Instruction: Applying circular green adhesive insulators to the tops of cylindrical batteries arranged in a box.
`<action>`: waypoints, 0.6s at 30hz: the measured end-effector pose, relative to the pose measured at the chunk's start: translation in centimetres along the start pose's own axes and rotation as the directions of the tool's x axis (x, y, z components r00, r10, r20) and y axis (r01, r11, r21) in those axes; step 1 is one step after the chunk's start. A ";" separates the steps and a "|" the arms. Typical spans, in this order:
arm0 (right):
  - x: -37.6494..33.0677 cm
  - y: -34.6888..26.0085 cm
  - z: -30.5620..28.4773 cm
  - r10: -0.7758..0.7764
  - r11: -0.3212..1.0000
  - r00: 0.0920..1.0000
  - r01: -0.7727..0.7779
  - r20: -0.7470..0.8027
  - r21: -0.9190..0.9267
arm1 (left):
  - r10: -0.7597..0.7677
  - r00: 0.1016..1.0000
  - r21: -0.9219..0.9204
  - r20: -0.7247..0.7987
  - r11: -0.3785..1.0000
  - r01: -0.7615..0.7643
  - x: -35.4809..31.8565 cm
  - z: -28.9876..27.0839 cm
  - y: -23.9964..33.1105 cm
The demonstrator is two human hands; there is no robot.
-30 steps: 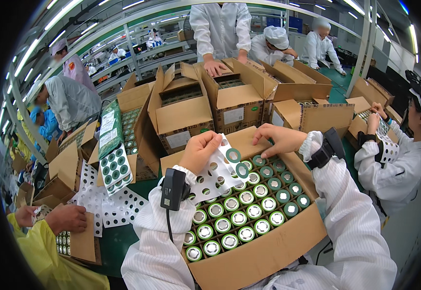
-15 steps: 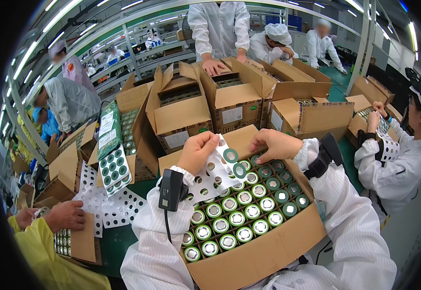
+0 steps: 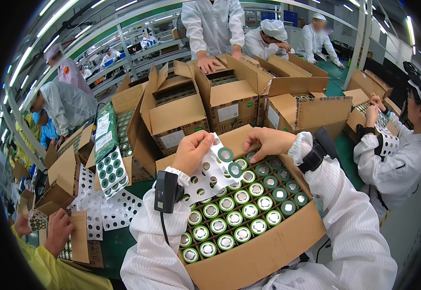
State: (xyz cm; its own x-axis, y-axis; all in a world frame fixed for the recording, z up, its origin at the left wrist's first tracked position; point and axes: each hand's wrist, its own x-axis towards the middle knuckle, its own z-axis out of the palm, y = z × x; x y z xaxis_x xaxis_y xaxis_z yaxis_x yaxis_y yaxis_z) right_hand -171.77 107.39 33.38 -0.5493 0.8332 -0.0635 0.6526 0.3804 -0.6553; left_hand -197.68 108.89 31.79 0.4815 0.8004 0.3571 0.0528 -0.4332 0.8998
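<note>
My left hand (image 3: 191, 151) pinches the top edge of a white backing sheet (image 3: 206, 178) full of punched holes. Two green ring stickers (image 3: 226, 154) remain on its right side. The sheet hangs over an open cardboard box (image 3: 268, 249) packed with upright cylindrical cells (image 3: 242, 212), most of them capped with green rings. My right hand (image 3: 269, 142) hovers over the box's far row. Its fingers are loosely curved, the tips lie just right of the sheet, and nothing shows in them. Both wrists carry black strapped devices.
Several open cartons (image 3: 176, 113) stand beyond my box. Used white sheets (image 3: 106, 212) and a green-wrapped pack (image 3: 105, 145) lie to the left. A person in white at the right (image 3: 399, 159) handles a similar sheet. A yellow-sleeved hand (image 3: 58, 231) rests on a carton at lower left.
My right hand has slid slightly left along the far row, closer to the sheet. My left hand still holds the sheet in about the same place.
</note>
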 end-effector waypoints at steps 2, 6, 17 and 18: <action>0.0 -0.3 0.2 0.057 0.998 0.998 -0.056 -0.026 0.033 | -0.003 1.000 -0.005 -0.007 1.000 0.003 0.1 0.0 -0.1; 0.9 0.2 1.3 0.165 0.958 0.981 -0.135 -0.104 0.254 | -0.018 1.000 -0.002 -0.020 1.000 0.018 0.0 0.1 0.0; 0.3 -3.7 2.5 0.046 0.932 0.934 0.087 -0.355 0.351 | -0.003 1.000 0.009 -0.004 1.000 0.003 0.0 0.2 0.0; 0.3 -4.1 2.7 -0.042 0.935 0.918 0.175 -0.394 0.309 | -0.010 1.000 -0.004 -0.006 1.000 0.010 -0.1 0.1 0.1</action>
State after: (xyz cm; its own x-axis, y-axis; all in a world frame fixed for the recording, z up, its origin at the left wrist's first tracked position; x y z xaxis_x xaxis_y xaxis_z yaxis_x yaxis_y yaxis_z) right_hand -176.06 104.95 34.02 -0.3260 0.9072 0.2660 0.3525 0.3777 -0.8562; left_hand -197.58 108.76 31.81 0.4753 0.8073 0.3497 0.0537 -0.4234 0.9044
